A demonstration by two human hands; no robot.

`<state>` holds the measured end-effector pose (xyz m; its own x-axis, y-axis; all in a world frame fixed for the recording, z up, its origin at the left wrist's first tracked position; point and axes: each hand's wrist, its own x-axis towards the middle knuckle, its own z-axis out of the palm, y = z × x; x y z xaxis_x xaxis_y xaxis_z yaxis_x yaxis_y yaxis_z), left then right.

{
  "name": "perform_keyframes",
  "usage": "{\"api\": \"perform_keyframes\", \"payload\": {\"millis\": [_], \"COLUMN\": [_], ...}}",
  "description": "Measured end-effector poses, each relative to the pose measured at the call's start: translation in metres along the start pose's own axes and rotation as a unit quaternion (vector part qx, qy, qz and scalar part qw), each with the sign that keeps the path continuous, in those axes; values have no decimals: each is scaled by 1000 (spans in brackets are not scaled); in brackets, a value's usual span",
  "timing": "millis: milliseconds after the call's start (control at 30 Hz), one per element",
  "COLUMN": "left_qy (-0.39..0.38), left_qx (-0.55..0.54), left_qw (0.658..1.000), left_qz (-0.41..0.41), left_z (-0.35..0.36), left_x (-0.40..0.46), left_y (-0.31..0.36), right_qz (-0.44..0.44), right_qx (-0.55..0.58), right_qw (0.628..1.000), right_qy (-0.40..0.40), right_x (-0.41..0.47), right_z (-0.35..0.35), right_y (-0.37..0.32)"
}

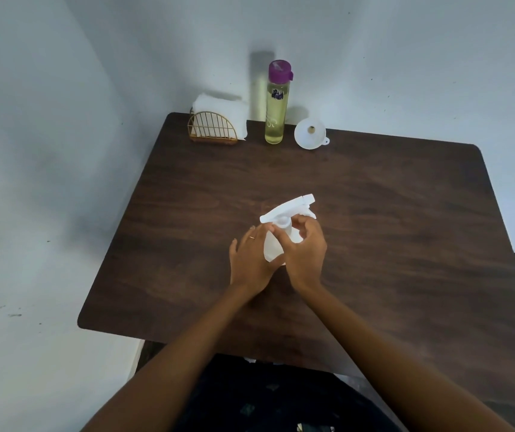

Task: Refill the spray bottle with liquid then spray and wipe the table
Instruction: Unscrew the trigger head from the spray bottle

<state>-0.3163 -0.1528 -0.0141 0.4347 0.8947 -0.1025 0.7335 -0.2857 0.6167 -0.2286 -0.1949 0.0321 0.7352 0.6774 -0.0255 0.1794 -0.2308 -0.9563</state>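
Behind both hands, purple-capped bottle, label unreadable, beside white funnel.

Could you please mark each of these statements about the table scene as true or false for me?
1. Both hands are on the white spray bottle. True: the left hand holds its body and the right hand grips its neck.
2. The funnel sits in the spray bottle. False: it lies by the wall.
3. The tall bottle has a purple cap. True.
4. The napkin holder is right of the funnel. False: it is left of the tall bottle.
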Motion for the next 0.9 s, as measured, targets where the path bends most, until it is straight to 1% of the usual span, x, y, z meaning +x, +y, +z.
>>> {"api": "perform_keyframes", "payload": {"millis": [100,200,267,333,400,433,533,633,700,767,900], "left_qy": [3,13,24,23,20,23,38,44,41,29,18], "left_qx": [2,-1,-9,-18,-26,-32,-36,-21,-20,-15,-12], "left_qw": [1000,1000,1000,1000,999,999,998,998,998,999,999], "left_qz": [1,-8,-5,6,11,14,33,37,38,40,37], "left_z": [3,6,7,10,12,13,17,16,14,11,9], "left_x": [1,1,1,2,3,3,5,7,8,7,6], "left_y": [-2,-3,-5,-9,-11,-13,-13,-12,-12,-11,-8], "right_qz": [-27,-101,-141,-144,-115,-104,-79,-47,-67,-109,-147], "right_qx": [-31,-84,-122,-157,-155,-131,-71,-60,-68,-74,-112], "right_qw": [999,991,979,967,967,972,989,996,995,990,974], "right_qy": [-16,-42,-82,-137,-168,-163,-101,-47,-33,-49,-129], "right_x": [1,2,7,12,15,15,15,17,16,13,15], "right_z": [-1,-6,-9,-13,-16,-17,-11,-3,-2,-6,-14], "right_y": [5,8,10,12,9,7,-3,-9,-11,-11,-8]}}
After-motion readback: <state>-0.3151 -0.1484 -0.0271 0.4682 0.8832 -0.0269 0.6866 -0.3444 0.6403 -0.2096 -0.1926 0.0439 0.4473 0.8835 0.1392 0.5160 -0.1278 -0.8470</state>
